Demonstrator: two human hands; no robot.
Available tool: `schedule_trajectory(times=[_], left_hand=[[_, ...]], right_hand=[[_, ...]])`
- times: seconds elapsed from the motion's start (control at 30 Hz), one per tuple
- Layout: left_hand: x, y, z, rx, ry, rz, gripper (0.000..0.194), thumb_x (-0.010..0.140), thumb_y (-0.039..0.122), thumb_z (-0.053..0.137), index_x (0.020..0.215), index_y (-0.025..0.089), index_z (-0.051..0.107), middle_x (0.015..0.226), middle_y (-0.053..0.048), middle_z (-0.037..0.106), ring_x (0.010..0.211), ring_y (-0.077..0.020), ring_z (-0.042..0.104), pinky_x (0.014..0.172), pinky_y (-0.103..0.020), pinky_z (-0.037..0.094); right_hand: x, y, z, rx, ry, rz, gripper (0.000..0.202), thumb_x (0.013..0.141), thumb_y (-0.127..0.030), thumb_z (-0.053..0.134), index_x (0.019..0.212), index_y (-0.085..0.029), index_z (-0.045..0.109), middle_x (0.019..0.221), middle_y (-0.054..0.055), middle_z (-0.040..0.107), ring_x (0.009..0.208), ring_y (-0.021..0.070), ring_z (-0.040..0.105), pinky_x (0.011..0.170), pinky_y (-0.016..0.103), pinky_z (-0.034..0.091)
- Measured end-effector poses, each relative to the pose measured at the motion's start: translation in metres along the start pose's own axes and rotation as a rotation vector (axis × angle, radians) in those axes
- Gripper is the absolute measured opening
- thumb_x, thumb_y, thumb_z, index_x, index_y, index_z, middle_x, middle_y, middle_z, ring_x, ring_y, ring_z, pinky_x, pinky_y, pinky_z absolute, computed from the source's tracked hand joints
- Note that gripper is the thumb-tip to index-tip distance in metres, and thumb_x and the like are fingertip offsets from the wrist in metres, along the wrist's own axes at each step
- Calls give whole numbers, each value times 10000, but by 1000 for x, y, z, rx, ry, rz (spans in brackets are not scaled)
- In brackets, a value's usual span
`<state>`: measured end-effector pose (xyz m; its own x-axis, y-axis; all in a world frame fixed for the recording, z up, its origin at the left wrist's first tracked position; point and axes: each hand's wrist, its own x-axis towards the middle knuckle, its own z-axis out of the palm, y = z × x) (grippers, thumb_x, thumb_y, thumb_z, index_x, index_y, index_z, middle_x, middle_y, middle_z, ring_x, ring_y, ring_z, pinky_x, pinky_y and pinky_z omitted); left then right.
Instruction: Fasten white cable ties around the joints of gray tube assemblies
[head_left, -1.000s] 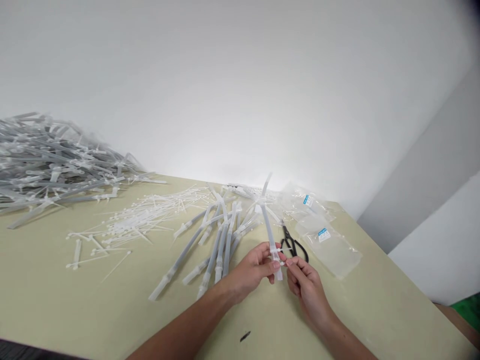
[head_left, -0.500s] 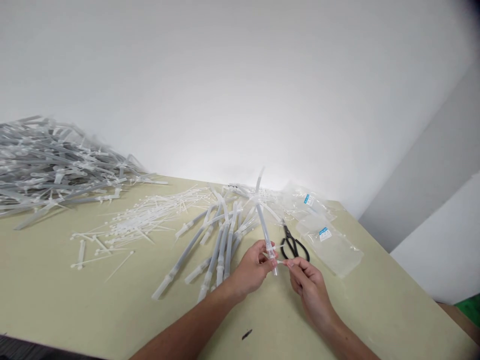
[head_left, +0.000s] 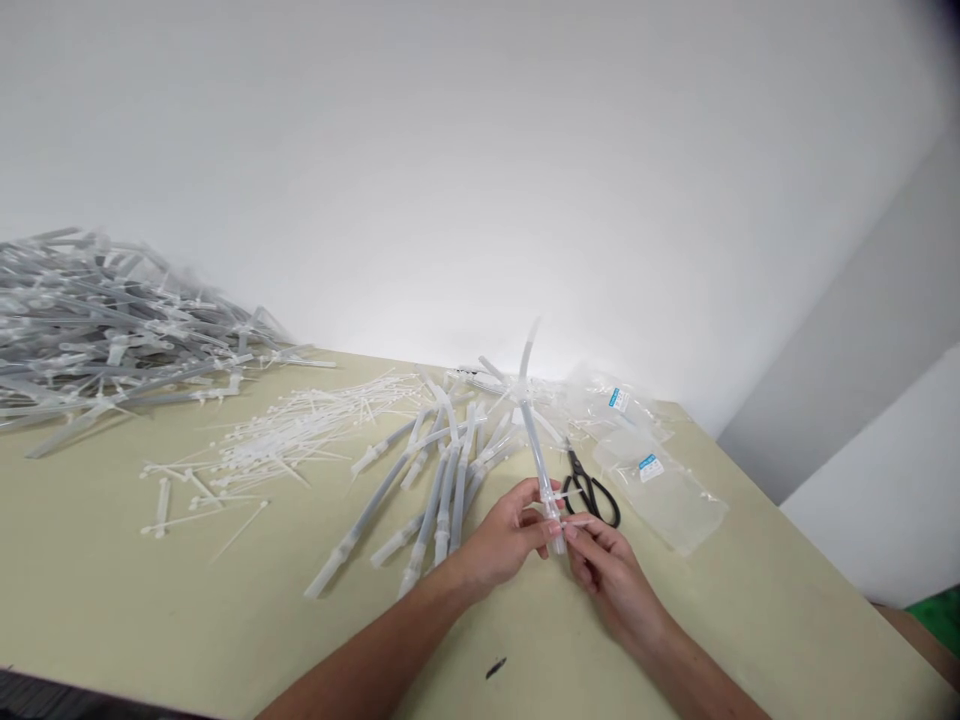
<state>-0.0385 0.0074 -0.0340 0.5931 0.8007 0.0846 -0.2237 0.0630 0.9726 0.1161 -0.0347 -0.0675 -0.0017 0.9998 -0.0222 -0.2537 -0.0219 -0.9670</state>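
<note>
Between my hands, a branched translucent tube assembly (head_left: 535,440) stands tilted, its lower end nearest me. My left hand (head_left: 506,535) is closed around that lower end from the left. Fingers of my right hand (head_left: 606,562) pinch a white cable tie (head_left: 576,523) at the tube's lower end. Another cable tie (head_left: 568,493) sticks out from the tube a little higher. Just beyond my right hand lie black-handled scissors (head_left: 589,490). Several grey-white tube assemblies (head_left: 429,500) lie to the left of my left hand.
Loose white cable ties (head_left: 292,440) are spread over the left middle of the table (head_left: 225,620). A large heap of tube assemblies (head_left: 112,330) rises at the far left. Clear plastic bags (head_left: 667,500) with blue labels lie right. A white wall (head_left: 480,180) stands behind.
My right hand has moved left, closer to the tube and my left hand. The tube's lower end has shifted slightly right, and its upper branches have swung a little right.
</note>
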Motion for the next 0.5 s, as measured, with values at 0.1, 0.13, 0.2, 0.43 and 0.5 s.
schedule_trajectory(times=[0.1,0.13,0.2,0.43,0.5], left_hand=[[0,-1,-1,-22,-27,-15,457,766,313,649,1181,180,512,1067,-91,566,792,-141,533,616,-264,409],[0,-2,-1,-40,-30,-24,443,782,323,630,1185,180,512,1073,-94,566,799,-144,542,625,-268,415],[1,-3,-1,-80,-15,-45,405,801,334,606,1164,174,526,1054,-89,569,806,-147,555,649,-277,429],[2,-3,2,-29,50,-74,346,772,317,626,1061,146,543,906,-50,538,726,-132,529,538,-235,413],[2,-5,2,18,51,-51,335,772,317,627,1050,149,541,894,-45,541,724,-130,525,539,-232,412]], right_hand=[[-2,0,1,-15,16,-21,229,800,-391,639,726,-177,600,471,-79,334,440,71,225,436,257,130],[-2,0,1,-16,22,-21,227,800,-387,640,723,-178,596,471,-80,335,440,71,221,437,258,128],[-3,0,1,-18,34,-22,224,796,-384,644,722,-177,598,470,-80,338,438,71,212,436,259,124],[-2,0,2,-63,101,-8,286,731,-436,688,689,-160,623,472,-85,309,437,72,185,430,254,113],[-3,-2,3,-113,121,-26,304,716,-453,694,674,-159,628,475,-80,320,443,75,196,433,252,121]])
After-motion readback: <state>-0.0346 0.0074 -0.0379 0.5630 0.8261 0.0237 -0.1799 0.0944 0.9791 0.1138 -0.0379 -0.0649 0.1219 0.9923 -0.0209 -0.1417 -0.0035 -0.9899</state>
